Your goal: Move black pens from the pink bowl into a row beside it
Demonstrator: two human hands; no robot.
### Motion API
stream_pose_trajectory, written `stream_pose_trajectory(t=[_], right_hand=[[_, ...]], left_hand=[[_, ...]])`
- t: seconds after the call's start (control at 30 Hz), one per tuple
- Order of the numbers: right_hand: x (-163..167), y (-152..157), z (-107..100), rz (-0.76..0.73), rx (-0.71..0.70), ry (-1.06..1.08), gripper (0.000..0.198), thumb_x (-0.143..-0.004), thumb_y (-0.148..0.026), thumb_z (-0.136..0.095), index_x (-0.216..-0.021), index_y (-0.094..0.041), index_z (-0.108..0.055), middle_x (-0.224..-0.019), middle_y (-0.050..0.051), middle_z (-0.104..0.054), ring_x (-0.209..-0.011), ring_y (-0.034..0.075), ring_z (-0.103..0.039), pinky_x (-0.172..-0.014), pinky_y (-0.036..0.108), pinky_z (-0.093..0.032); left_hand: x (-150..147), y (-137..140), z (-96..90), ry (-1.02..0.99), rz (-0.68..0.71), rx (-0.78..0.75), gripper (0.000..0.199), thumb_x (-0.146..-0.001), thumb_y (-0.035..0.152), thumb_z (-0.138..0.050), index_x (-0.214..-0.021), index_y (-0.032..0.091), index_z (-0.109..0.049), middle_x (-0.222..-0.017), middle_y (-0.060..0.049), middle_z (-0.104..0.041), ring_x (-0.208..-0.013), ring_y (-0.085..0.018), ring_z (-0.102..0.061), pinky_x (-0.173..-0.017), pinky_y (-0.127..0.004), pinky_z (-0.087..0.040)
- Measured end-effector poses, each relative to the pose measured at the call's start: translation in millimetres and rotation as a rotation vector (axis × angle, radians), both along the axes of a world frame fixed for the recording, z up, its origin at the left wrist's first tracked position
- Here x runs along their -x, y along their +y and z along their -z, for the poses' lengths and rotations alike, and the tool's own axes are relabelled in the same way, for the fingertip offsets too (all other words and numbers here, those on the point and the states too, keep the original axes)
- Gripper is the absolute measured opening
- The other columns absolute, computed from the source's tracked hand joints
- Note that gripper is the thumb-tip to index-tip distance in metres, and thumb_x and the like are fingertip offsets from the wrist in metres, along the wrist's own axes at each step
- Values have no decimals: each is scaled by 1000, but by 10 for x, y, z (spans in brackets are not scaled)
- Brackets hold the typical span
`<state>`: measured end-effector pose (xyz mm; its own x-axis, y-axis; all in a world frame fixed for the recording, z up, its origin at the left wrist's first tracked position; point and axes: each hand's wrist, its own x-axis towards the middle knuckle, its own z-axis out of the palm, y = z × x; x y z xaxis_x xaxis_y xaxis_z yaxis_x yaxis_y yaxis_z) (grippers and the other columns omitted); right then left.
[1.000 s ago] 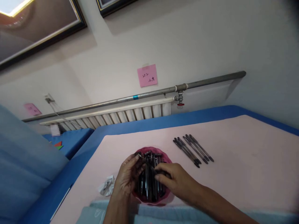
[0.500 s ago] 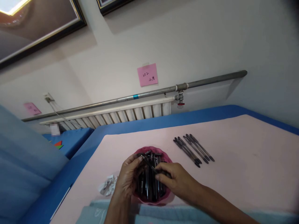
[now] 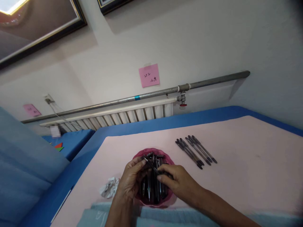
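Note:
Over a pink scalloped basket point(image 3: 170, 157), a dark pen point(image 3: 151, 164) slants between my hands. My left hand point(image 3: 132, 175) pinches its upper left end, near a shiny tip, with thumb and fingers. At the lower right end, my right hand point(image 3: 174, 178) grips the pen with thumb and forefinger, its other fingers curled under. Many black pens point(image 3: 153, 189) fill the basket below, partly covered by both hands. Several capped pens point(image 3: 194, 151) lie side by side on the pink table sheet point(image 3: 248, 164), right of the basket and farther back.
Crumpled white paper point(image 3: 109, 187) lies left of my left wrist. Light blue cloth point(image 3: 170, 217) runs along the near edge. Behind the blue table edge point(image 3: 208, 114) stand a white radiator point(image 3: 132, 116) and a metal pipe point(image 3: 156, 93). A blue curtain point(image 3: 21, 176) hangs at left.
My left thumb has shifted slightly down along the pen's end. Both hands keep their hold over the basket, and the pens on the sheet lie as before.

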<state>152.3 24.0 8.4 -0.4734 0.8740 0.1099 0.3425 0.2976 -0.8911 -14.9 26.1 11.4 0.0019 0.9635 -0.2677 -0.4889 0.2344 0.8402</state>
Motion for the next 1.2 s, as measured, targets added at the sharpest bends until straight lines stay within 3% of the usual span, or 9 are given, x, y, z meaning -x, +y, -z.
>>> stream_pose_trajectory(t=[0.13,0.27,0.37,0.5,0.67,0.83,1.0,1.2], right_hand=[[-4,0,-37,-29,-14,28,15,-80,-23,-46,-78,-19,-60,-67,0,-61,-62,14,-53,-56,25,-40],[3,-5,-29,-22,-40,17,12,-78,-21,-49,-78,-19,-60,-67,0,-60,-61,13,-53,-56,25,-39],[0,3,-6,-6,-15,4,12,-78,-22,-48,-79,-19,-60,-67,0,-61,-61,14,-54,-55,25,-39],[-2,8,-2,-6,-25,17,13,-79,-22,-48,-79,-19,-60,-69,0,-62,-63,14,-55,-57,25,-40],[1,8,-9,-14,-13,38,12,-78,-21,-48,-78,-19,-60,-66,0,-61,-61,14,-53,-54,24,-39],[0,16,0,-17,-6,33,13,-78,-23,-47,-78,-19,-60,-66,-1,-60,-60,14,-52,-53,24,-38],[1,14,-2,-21,5,35,12,-78,-22,-48,-75,-19,-59,-64,-1,-58,-59,13,-50,-54,24,-37],[-11,19,-2,-46,23,54,15,-80,-23,-45,-78,-19,-59,-65,-1,-57,-59,13,-49,-54,24,-36]], left_hand=[[-45,-14,-47,-20,7,-34,24,-62,28,-69,-80,13,-63,-80,-6,-68,-73,-16,-62,-66,-26,-47],[-89,-11,-41,21,-47,-19,21,-60,28,-71,-72,14,-60,-69,-3,-67,-62,-13,-61,-56,-21,-45],[-95,-20,-39,3,-27,-5,24,-57,25,-73,-73,13,-61,-70,-5,-67,-66,-15,-62,-61,-23,-46],[-110,-39,-60,-15,19,-9,27,-64,31,-68,-83,13,-61,-78,-7,-68,-72,-17,-63,-65,-26,-47],[-99,-28,-44,2,-16,-3,19,-60,26,-71,-71,14,-60,-70,-4,-68,-68,-16,-63,-63,-24,-47],[-103,-20,-42,0,-1,-14,25,-63,31,-68,-81,14,-62,-81,-7,-69,-77,-18,-63,-69,-28,-47],[-100,-26,-35,5,-16,-28,18,-60,24,-71,-71,14,-61,-71,-4,-68,-69,-16,-63,-65,-24,-46],[-98,-36,-56,-22,10,-48,24,-65,31,-67,-81,13,-63,-79,-7,-68,-74,-17,-63,-68,-27,-47]])
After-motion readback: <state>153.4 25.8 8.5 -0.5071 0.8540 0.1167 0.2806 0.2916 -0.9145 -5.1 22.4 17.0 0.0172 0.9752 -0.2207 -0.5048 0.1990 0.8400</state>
